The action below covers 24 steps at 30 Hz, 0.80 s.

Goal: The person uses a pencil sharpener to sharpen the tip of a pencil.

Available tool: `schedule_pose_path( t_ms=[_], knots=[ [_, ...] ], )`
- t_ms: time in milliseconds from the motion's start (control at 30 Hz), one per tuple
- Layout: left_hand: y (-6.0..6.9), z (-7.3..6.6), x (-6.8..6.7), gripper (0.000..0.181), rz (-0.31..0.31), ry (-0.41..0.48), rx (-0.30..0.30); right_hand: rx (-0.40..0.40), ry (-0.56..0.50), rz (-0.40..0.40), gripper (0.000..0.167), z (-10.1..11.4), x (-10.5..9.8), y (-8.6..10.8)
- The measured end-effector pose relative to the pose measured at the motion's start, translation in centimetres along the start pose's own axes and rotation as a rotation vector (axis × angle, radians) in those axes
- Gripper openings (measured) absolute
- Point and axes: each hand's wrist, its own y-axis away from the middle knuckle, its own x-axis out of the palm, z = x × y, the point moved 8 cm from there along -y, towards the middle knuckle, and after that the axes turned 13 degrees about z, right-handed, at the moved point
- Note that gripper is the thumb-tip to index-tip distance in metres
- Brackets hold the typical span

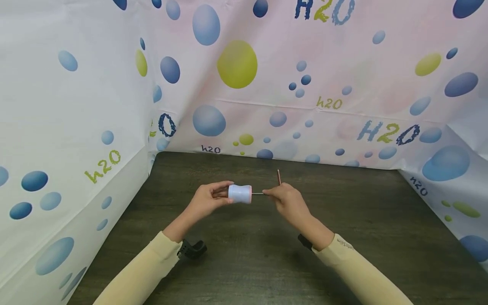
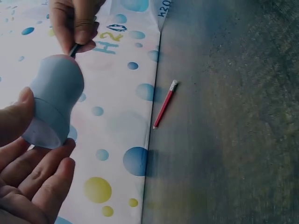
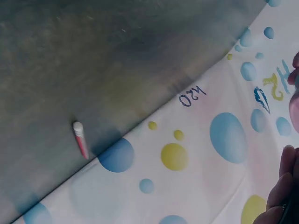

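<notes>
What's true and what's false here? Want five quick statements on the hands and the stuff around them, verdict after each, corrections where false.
1. The left hand holds the light blue object. True.
2. The object's pink end faces away from the right hand. False: it faces toward that hand.
3. A red pencil lies on the table. True.
4. The right hand is holding nothing. False: it pinches a thin dark stick.
5. Both sleeves are black. False: each sleeve is pale yellow.
</notes>
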Motion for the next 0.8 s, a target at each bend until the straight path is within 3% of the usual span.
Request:
schedule_pose_path(
  t_ms=[167, 367, 500, 633, 800],
  knots=[
    [0.3, -0.1, -0.3, 0.051, -0.032, 0.023, 0.001, 0.007, 0.0, 0.019, 0.019, 0.4, -0.5, -0.5],
    [0.5, 0.2, -0.3, 0.051, -0.029, -0.022, 0.012, 0.056, -0.124, 0.139, 0.017, -0.1, -0.2, -0.7],
    [0.6, 0.3, -0.1, 0.051, -0.036, -0.109, 0.031, 0.112, -0.246, 0.269, 0.018, -1.0, 0.5, -0.6],
    [0.9, -0.1, 0.4, 0.052, -0.03, -0.211, 0.114, 0.166, -0.402, 0.437, 0.021, -2.3, 1.7, -0.5],
    [1.0, -0.3, 1.0, 0.052, 0.027, -0.27, 0.172, 0.28, -0.703, 0.636, 0.028, -3.9, 3.5, 0.4]
  ],
)
